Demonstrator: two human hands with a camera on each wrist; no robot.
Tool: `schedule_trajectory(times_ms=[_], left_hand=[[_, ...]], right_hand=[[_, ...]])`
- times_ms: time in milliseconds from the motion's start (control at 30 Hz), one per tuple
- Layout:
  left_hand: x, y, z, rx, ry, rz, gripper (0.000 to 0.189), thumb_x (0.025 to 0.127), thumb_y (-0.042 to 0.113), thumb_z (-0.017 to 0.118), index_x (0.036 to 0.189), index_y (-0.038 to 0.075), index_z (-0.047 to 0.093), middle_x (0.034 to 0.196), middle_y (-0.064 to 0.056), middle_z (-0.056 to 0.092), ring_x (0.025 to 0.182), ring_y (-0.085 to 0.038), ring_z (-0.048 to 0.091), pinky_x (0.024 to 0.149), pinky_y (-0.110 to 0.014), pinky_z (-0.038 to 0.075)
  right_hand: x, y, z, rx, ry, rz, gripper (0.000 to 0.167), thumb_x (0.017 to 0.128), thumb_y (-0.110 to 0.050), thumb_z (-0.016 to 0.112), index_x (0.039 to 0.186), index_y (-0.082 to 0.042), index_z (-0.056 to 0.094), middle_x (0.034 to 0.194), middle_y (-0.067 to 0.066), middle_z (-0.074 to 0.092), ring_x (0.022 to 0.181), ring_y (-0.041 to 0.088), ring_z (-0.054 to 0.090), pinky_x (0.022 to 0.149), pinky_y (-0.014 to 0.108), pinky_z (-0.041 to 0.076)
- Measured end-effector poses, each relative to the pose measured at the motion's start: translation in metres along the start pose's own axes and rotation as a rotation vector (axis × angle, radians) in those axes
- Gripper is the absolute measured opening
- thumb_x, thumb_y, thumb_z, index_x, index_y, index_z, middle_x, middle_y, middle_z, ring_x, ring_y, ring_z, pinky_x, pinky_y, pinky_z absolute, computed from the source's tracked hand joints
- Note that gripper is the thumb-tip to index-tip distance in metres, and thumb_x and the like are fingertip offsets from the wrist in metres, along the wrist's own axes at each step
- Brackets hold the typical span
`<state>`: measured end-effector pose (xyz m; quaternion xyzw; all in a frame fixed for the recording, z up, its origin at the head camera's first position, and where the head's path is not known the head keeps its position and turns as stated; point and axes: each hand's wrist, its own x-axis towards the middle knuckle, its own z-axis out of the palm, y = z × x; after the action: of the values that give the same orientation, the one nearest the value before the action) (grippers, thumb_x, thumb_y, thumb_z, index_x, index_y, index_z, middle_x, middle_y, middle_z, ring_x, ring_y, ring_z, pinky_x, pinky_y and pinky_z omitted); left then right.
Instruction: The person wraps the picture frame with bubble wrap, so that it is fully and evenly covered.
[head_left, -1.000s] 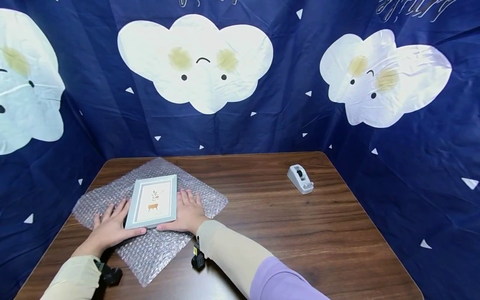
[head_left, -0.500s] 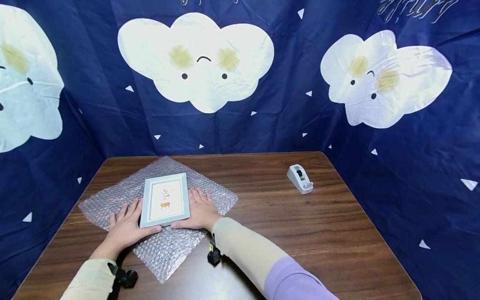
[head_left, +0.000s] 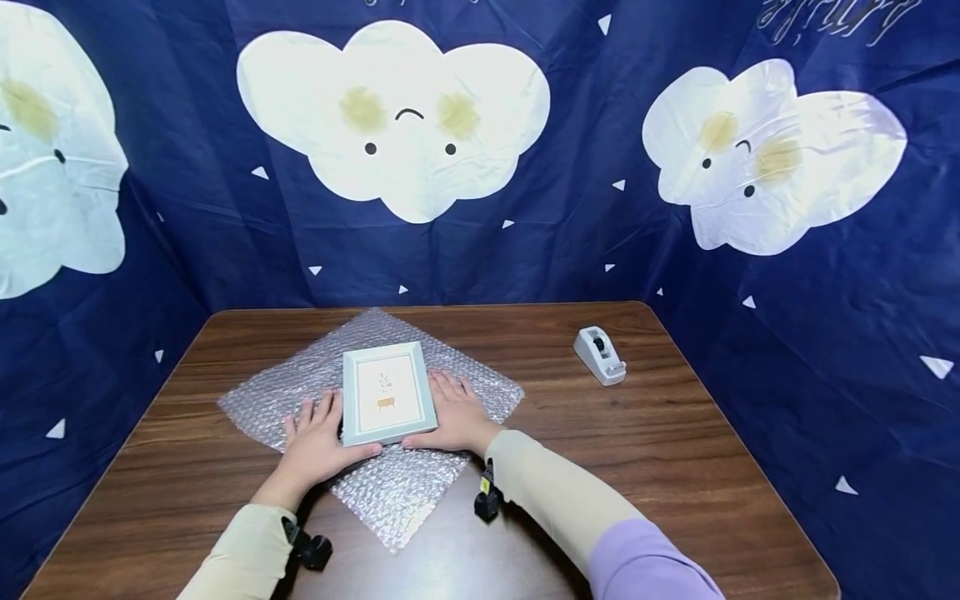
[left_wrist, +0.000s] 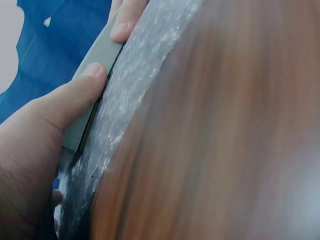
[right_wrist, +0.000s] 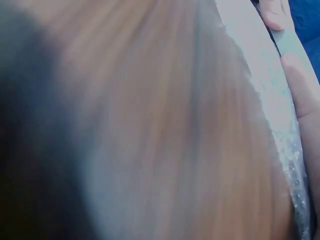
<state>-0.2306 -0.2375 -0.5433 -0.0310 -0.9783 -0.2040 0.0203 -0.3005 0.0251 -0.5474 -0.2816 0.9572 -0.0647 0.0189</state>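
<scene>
A light blue picture frame [head_left: 388, 393] with a plant picture lies face up on a sheet of bubble wrap [head_left: 408, 492], which is turned cornerwise on the table. Along the frame's left side rests my left hand [head_left: 315, 446], its straight fingers spread on the wrap and its thumb at the front edge. On the opposite side my right hand [head_left: 456, 417] lies likewise, fingers extended over the wrap, thumb along the front edge. Both thumbs touch the frame [left_wrist: 95, 90] in the left wrist view. In the right wrist view, the right thumb and bubble wrap [right_wrist: 270, 90] show at the right edge.
A white tape dispenser [head_left: 600, 356] stands at the back right of the brown wooden table [head_left: 637, 467]. A dark blue cloth with white clouds [head_left: 393, 121] hangs behind the table and on both sides.
Both hands, the picture frame and the bubble wrap under it have slid together to the right across the table. The tape dispenser has stayed in place.
</scene>
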Motion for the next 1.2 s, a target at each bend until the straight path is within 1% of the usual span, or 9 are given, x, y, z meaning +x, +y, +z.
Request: schedule_trajectory(times_ms=[200,433,500,667,767,933,1033,1133,1200], left_hand=[[0.004,0.035,0.016,0.002,0.007,0.020,0.135,0.069,0.086,0.065,0.159,-0.004,0.019,0.162,-0.033,0.015,0.147,-0.059,0.004,0.111,-0.077,-0.003],[0.008,0.078,0.033,-0.046,-0.035,0.035,0.133,0.070,0.082,0.067,0.160,-0.002,0.018,0.164,-0.029,0.012,0.149,-0.056,-0.001,0.112,-0.075,-0.008],[0.010,0.089,0.037,-0.059,-0.045,0.037,0.132,0.071,0.081,0.068,0.160,-0.002,0.018,0.164,-0.029,0.011,0.149,-0.055,-0.002,0.112,-0.074,-0.008],[0.010,0.112,0.044,-0.082,-0.059,0.039,0.131,0.071,0.079,0.070,0.160,-0.002,0.018,0.165,-0.028,0.011,0.149,-0.054,-0.003,0.113,-0.074,-0.006],[0.008,0.120,0.046,-0.077,-0.057,0.041,0.131,0.071,0.079,0.070,0.160,-0.001,0.019,0.165,-0.027,0.012,0.150,-0.054,-0.001,0.113,-0.074,-0.005],[0.008,0.124,0.044,-0.069,-0.052,0.042,0.129,0.071,0.077,0.072,0.159,-0.002,0.021,0.164,-0.028,0.016,0.149,-0.055,0.005,0.113,-0.075,0.001],[0.011,0.122,0.041,-0.049,-0.056,0.045,0.129,0.069,0.078,0.072,0.159,0.000,0.023,0.163,-0.026,0.022,0.148,-0.054,0.013,0.113,-0.075,0.010],[0.016,0.117,0.038,-0.036,-0.049,0.061,0.129,0.068,0.079,0.073,0.159,0.001,0.026,0.161,-0.023,0.030,0.143,-0.052,0.025,0.108,-0.072,0.022],[0.018,0.114,0.035,-0.029,-0.048,0.072,0.128,0.067,0.079,0.073,0.159,0.002,0.027,0.159,-0.023,0.031,0.139,-0.051,0.030,0.103,-0.069,0.028]], right_hand=[[-0.024,0.035,-0.006,0.048,0.008,-0.006,0.129,0.072,-0.097,0.042,0.164,-0.014,0.005,0.170,0.005,0.012,0.156,0.021,0.007,0.124,0.047,0.008],[-0.054,0.071,-0.015,0.079,-0.003,0.020,0.129,0.072,-0.096,0.045,0.164,-0.014,0.006,0.170,0.003,0.012,0.156,0.022,0.007,0.124,0.049,0.008],[-0.061,0.082,-0.016,0.067,-0.005,0.027,0.129,0.072,-0.096,0.044,0.164,-0.015,0.005,0.170,0.003,0.011,0.156,0.022,0.006,0.124,0.048,0.007],[-0.075,0.103,-0.016,0.060,-0.002,0.031,0.129,0.072,-0.095,0.047,0.164,-0.015,0.006,0.170,0.003,0.009,0.156,0.021,0.006,0.125,0.044,0.006],[-0.079,0.111,-0.016,0.073,0.012,0.021,0.128,0.072,-0.093,0.051,0.164,-0.015,0.008,0.170,0.005,0.011,0.156,0.023,0.008,0.124,0.046,0.007],[-0.081,0.113,-0.017,0.082,0.019,0.026,0.127,0.071,-0.093,0.052,0.165,-0.018,0.009,0.170,0.003,0.014,0.156,0.023,0.010,0.124,0.047,0.006],[-0.080,0.110,-0.020,0.080,0.017,0.041,0.126,0.071,-0.093,0.054,0.165,-0.019,0.011,0.169,0.002,0.017,0.155,0.021,0.013,0.124,0.048,0.008],[-0.079,0.104,-0.026,0.090,0.025,0.058,0.124,0.071,-0.090,0.057,0.164,-0.019,0.015,0.165,0.004,0.023,0.153,0.023,0.018,0.123,0.054,0.011],[-0.078,0.099,-0.029,0.088,0.026,0.075,0.123,0.071,-0.090,0.058,0.164,-0.019,0.018,0.163,0.006,0.026,0.151,0.025,0.021,0.121,0.058,0.013]])
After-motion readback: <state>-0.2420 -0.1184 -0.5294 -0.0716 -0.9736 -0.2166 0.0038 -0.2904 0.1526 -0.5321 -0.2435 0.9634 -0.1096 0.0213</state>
